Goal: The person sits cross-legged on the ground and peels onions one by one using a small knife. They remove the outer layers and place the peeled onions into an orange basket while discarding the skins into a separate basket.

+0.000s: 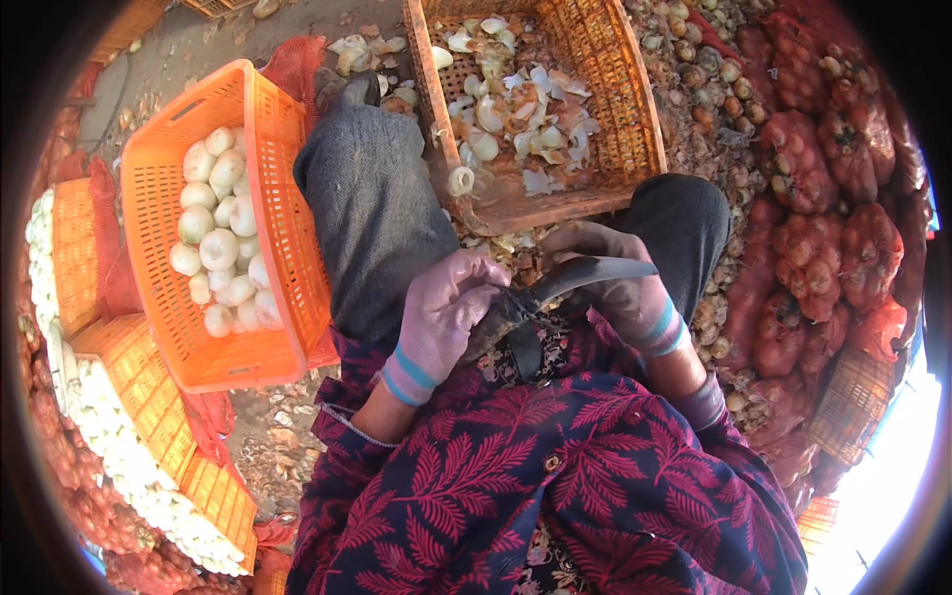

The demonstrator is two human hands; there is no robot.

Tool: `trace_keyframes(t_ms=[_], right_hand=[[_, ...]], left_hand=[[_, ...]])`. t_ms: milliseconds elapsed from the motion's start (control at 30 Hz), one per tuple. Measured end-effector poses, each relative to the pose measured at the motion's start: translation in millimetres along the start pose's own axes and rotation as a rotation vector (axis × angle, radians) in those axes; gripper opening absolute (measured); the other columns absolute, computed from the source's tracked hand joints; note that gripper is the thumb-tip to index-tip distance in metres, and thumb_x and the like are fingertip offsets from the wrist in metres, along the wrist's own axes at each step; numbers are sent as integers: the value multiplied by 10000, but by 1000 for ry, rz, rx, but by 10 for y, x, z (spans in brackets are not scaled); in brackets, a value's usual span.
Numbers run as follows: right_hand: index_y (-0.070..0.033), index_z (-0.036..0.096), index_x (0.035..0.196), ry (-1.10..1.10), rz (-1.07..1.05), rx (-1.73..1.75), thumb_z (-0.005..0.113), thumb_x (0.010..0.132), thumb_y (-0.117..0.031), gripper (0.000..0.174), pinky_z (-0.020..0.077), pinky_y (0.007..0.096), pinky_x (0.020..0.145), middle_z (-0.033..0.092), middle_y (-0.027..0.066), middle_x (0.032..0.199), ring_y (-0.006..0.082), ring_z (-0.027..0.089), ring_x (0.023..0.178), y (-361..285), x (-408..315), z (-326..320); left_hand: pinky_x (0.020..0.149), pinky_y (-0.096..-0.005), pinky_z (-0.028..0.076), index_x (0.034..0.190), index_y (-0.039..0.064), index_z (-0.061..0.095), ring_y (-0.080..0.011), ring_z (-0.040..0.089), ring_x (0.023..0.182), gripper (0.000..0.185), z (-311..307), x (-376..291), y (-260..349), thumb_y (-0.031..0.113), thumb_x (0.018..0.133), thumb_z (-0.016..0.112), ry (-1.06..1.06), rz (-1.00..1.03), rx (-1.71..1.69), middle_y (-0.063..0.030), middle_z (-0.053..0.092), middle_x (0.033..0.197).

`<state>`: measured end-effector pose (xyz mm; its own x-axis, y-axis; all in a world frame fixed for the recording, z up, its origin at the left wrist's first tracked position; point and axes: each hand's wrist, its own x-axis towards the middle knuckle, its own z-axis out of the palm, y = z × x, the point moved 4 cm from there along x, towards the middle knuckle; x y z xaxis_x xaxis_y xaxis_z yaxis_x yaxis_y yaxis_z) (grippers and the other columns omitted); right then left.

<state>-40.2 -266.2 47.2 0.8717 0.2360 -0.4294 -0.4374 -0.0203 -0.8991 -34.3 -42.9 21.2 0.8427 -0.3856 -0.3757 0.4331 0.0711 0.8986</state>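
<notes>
A curved knife with a dark blade lies across my lap, its tip to the right. Black strip material is wrapped around its handle end, and a loose black strap hangs below. My left hand, in a soiled knit glove with blue cuff bands, has its fingers pinched at the wrapping. My right hand, gloved alike, is curled behind the blade. The blade covers part of its palm and fingers, so its hold cannot be made out.
At my left stands an orange plastic crate of peeled onions. A brown crate with onion skins and a few onions sits ahead. Red mesh sacks are piled at right; more orange crates line the far left.
</notes>
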Motion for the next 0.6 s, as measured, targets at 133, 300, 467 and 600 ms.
trace_keyframes(t_ms=[133,300,467,600], right_hand=[[21,724,973,273,221,-240,706,910,-186,217,532,286,726,719,79,975,118,655,818,-283,-414,-117],[-15,716,1047,-139,-438,-559,713,902,-117,178,540,371,651,694,110,898,275,691,722,-754,-483,337],[-100,693,1103,-128,-459,-870,737,876,-147,237,554,439,636,683,125,929,350,688,745,-568,-132,763],[-102,699,1097,-86,-619,-754,743,878,-139,226,564,435,666,692,120,957,346,701,769,-382,-81,854]], left_hand=[[869,-261,490,1003,-33,645,-109,611,912,169,-34,-43,-11,-41,853,566,78,11,18,-50,666,966],[874,-287,504,1004,-28,628,-146,629,894,157,3,-32,-39,-36,860,566,213,242,78,-67,656,962],[854,-289,500,1017,-32,591,-162,615,898,77,-83,-224,163,5,950,588,254,378,453,-101,619,958],[867,-313,519,1035,-23,619,-204,665,975,109,-184,-492,331,-4,928,613,237,352,322,-148,674,1042]])
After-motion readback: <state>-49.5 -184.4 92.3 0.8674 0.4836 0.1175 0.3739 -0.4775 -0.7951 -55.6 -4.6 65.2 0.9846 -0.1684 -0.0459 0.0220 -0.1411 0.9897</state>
